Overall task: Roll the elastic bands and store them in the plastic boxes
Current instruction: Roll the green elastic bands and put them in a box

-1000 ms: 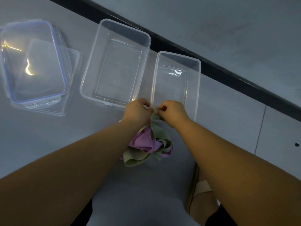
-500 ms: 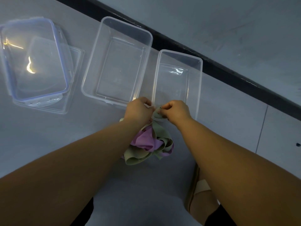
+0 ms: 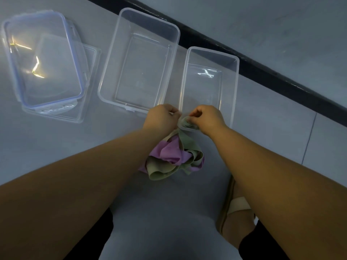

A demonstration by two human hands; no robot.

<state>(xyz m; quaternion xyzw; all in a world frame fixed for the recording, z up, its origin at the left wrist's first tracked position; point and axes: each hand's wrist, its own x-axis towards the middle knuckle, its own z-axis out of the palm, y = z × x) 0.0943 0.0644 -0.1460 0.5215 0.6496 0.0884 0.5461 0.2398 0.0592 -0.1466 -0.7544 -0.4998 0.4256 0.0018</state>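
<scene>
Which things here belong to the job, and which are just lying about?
Job: left hand and right hand holding the partly rolled green band; pile of bands; big box and small box, both empty.
Lying about: stacked lids; sandal.

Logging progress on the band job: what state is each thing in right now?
Larger box: open, empty.
Smaller box: open, empty.
Two lids: off, stacked at the left.
Green band: partly rolled, a small roll at one end, tail loose.
Band pile: purple and green, tangled, unrolled, outside the boxes.
Left hand: grips the green band.
Right hand: pinches the roll.
</scene>
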